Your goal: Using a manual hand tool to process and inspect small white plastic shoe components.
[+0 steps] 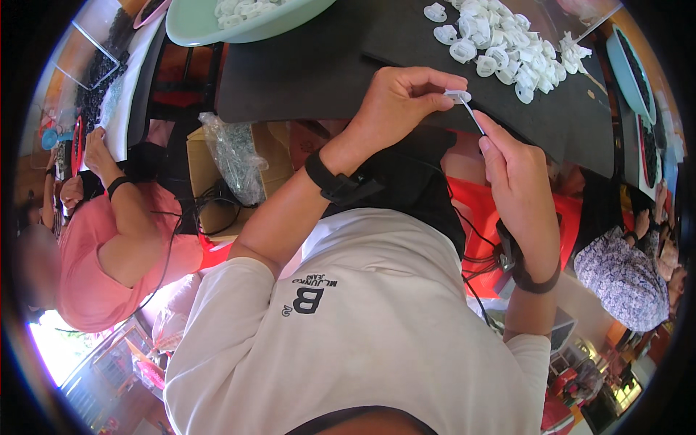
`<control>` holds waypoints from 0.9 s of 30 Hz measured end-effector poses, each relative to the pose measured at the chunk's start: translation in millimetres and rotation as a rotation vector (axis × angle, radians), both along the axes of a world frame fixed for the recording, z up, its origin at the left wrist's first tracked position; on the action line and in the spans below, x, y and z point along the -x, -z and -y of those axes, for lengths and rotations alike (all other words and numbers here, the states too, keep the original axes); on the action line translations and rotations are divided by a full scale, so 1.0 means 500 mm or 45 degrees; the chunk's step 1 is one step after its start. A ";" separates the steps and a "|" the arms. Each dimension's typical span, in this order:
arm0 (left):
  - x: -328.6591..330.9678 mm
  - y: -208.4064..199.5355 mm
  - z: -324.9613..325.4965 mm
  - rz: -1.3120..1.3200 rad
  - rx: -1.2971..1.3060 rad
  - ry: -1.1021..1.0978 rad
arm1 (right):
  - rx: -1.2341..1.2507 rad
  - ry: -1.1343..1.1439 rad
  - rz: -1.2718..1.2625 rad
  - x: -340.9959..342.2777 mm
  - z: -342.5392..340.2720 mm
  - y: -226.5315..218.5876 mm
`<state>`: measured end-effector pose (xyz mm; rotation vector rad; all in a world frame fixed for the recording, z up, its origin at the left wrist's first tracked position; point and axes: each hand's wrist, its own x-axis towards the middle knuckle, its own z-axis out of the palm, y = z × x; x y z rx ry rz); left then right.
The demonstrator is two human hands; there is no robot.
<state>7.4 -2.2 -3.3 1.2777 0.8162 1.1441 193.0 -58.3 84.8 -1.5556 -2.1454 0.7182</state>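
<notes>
My left hand (402, 105) pinches a small white plastic piece (457, 96) between thumb and forefinger, over the near edge of the black table. In my right hand (513, 159) is a thin, narrow-bladed tool (473, 116), possibly a small knife. Its tip meets the white piece, and most of its handle is hidden by my fingers. Just beyond both hands, a pile of similar rounded white plastic pieces (500, 47) lies on the table. A pale green basin (192, 30) at the far left of the table holds more white pieces.
The black table (290, 83) spans the far side. An open cardboard box (206, 170) with a clear plastic bag stands below it, near dark cables. Red plastic seating (569, 217) is at the right. People sit close on both sides, one in a pink top (109, 246).
</notes>
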 end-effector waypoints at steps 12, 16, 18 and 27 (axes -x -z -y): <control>-0.005 -0.010 0.002 -0.261 -0.143 -0.067 | -0.061 0.029 -0.152 0.003 -0.009 0.031; 0.005 -0.016 0.010 -0.014 0.033 -0.064 | 0.273 0.192 -0.379 0.007 0.018 0.005; 0.014 -0.037 0.011 0.034 0.009 -0.080 | 0.287 0.205 -0.460 0.002 0.033 0.002; 0.251 -0.289 -0.133 -0.603 -0.773 -0.859 | 0.036 0.145 -0.492 -0.044 -0.001 0.082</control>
